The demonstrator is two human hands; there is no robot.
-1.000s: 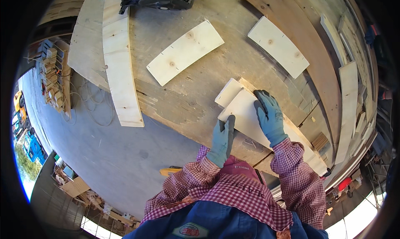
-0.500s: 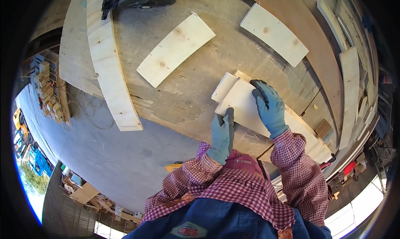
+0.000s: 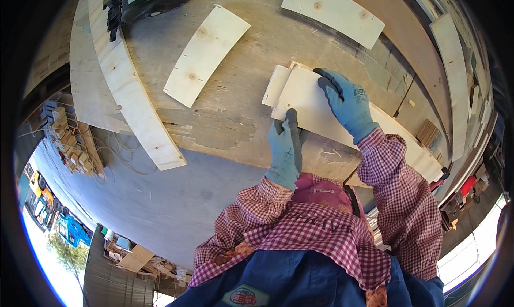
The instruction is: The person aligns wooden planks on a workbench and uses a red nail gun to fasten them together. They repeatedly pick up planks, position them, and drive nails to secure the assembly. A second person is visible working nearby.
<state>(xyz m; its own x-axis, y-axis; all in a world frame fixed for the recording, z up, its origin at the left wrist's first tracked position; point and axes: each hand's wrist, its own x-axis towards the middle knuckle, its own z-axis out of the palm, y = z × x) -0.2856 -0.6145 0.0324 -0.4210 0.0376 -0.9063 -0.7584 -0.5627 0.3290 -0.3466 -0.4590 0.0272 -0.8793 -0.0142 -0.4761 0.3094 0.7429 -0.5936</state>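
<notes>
The left hand (image 3: 286, 143) is clamping its fingers on the near edge of a pale board (image 3: 309, 104), and the right hand (image 3: 348, 104) is clamping its own on the far edge; the board is overlapping a smaller pale piece (image 3: 275, 85) and a long plank (image 3: 416, 146) on the wooden surface (image 3: 230, 111)

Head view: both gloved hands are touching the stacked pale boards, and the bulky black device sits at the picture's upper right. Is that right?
Not quite: the head view shows the bulky black device at the picture's upper left. Both the left hand and the right hand are touching the stacked pale boards, as you said.
</notes>
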